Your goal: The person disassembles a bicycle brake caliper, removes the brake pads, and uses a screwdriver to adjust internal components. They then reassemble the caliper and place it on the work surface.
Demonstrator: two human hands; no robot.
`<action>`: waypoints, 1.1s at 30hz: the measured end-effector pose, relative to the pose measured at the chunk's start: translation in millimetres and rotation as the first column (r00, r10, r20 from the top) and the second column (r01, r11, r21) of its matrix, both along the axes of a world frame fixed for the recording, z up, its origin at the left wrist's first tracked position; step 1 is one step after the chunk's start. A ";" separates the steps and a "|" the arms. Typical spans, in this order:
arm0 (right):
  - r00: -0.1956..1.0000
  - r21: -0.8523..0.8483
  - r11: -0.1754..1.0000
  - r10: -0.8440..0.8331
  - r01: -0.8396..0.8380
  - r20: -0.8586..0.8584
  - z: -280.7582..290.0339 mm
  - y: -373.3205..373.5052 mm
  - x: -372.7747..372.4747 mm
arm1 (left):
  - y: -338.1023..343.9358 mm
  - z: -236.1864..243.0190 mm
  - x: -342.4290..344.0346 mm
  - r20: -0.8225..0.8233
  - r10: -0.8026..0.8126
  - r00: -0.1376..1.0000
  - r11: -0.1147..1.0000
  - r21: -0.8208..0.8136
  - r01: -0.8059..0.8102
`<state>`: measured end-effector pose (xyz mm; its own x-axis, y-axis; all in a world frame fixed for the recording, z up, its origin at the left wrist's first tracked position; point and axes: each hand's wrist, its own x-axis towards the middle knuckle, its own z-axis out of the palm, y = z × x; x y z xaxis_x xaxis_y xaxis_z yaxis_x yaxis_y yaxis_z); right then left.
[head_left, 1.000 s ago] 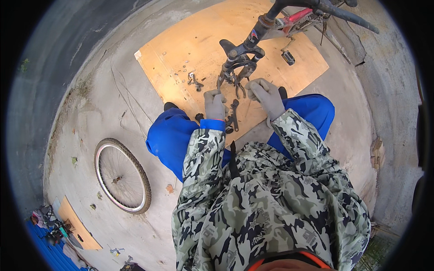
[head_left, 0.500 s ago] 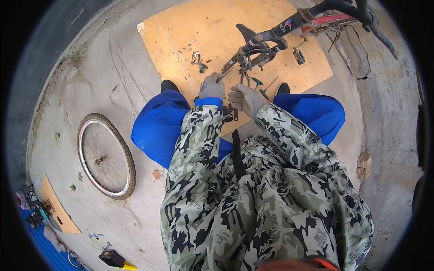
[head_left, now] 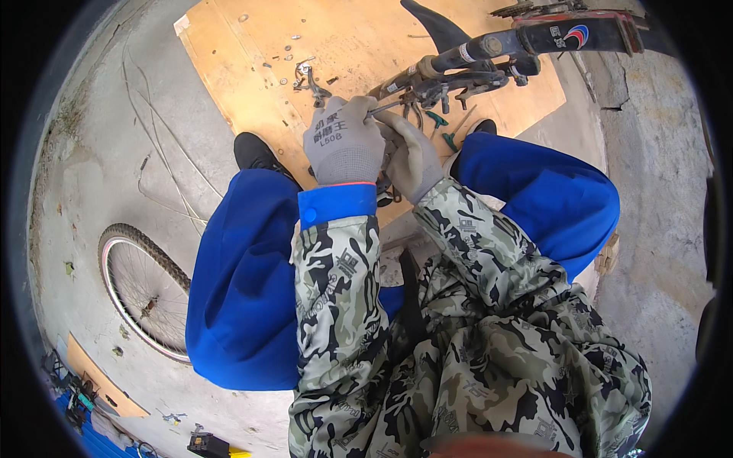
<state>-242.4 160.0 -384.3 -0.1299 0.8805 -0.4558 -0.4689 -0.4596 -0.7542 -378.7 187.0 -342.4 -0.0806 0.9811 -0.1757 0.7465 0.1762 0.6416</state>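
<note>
My left hand (head_left: pixel 347 137), at the centre top of the frame, closes around a slim silver metal rod (head_left: pixel 387 106) angled up to the right. My right hand (head_left: pixel 412 156) curls in just beside it, partly hidden; I cannot tell whether its fingers grip anything. The rod's far end lies near the black bicycle fork (head_left: pixel 450 62) that slants across the upper right; I cannot tell if they touch.

Room to move is tight between my bent knees in bright blue cloth trousers (head_left: pixel 244 290), one on each side of my forearms. The pale plywood board (head_left: pixel 217 49) runs from upper left to upper right, its left edge slanting down towards my black shoe (head_left: pixel 259 156); grey concrete floor (head_left: pixel 92 191) stretches beyond that edge, crossed by thin looping wires (head_left: pixel 156 122).

My gloves are grey, with a dotted knit cuff on the left and a smooth palm on the right. Dark pliers (head_left: pixel 413 114) and green-handled tools (head_left: pixel 450 140) lie just right of my hands, a silver-and-black metal part (head_left: pixel 314 85) above them. A knobbly-tyred spoked wheel (head_left: pixel 149 307) lies at lower left.

Dark printed characters mark my left glove's back; a red, white and blue emblem (head_left: pixel 578 36) sits on the bicycle's black tube.
</note>
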 end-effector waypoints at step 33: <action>0.947 -0.163 0.944 -0.304 0.286 -0.100 -107.5 170.5 92.5 | 161.9 -121.1 95.0 0.103 -0.092 0.990 0.986 0.146 0.076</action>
